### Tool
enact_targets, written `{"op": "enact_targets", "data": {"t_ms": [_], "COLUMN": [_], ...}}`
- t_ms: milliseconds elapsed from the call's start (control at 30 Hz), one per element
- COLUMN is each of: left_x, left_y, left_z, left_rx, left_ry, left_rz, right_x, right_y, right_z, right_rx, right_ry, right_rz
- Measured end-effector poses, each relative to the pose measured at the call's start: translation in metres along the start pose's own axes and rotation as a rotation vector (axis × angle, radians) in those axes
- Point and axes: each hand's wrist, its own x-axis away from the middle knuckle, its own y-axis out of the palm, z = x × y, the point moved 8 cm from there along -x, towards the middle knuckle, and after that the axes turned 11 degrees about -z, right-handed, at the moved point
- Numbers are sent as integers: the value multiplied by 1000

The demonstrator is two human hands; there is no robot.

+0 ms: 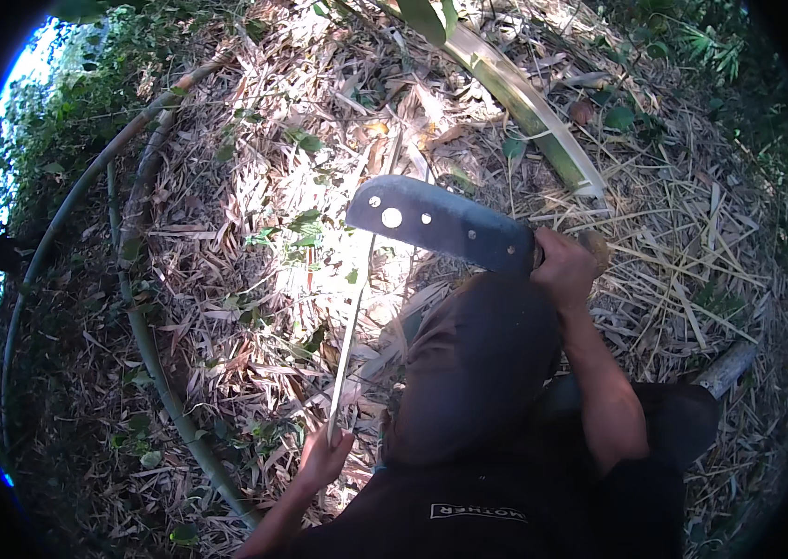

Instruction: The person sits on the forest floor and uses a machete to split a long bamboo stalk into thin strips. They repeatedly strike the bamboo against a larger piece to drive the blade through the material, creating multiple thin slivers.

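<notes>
My right hand (565, 268) is closed round the handle of a broad cleaver-like knife (445, 224), just above my bent knee. The dark blade has several round holes and points to the left. My left hand (325, 456) is low in the view, closed on the near end of a thin pale bamboo strip (349, 349). From there the strip runs away from me and passes behind the blade. Its far part shows beyond the blade's upper edge. Whether the blade touches the strip I cannot tell.
A thick split bamboo pole (534, 112) lies at the far right, beside a heap of thin pale shavings (683, 252). Long green bamboo stems (166, 391) curve along the left. Dry leaves (217, 233) cover the ground. Another pole end (727, 368) shows behind my leg.
</notes>
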Motion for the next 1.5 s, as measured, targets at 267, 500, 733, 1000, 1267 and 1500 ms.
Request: {"op": "enact_targets", "data": {"t_ms": [267,500,733,1000,1267,1500], "left_x": [-173,-179,-117,-73,28,-102], "left_y": [-29,-23,-36,-24,41,-36], "left_z": [189,211,173,131,-20,125], "left_rx": [243,-319,103,73,-21,46], "left_ry": [648,834,406,399,61,559], "left_rz": [-156,-23,-69,-86,-249,45], "right_x": [-9,-7,-8,-5,6,-4], "right_y": [-17,-29,-29,-26,-5,-14], "right_z": [-71,-81,-84,-75,-31,-74], "right_rx": [-25,46,32,62,-12,-43], "right_ry": [-341,-393,-340,-280,23,-247], "right_rz": [86,124,118,150,-36,33]}}
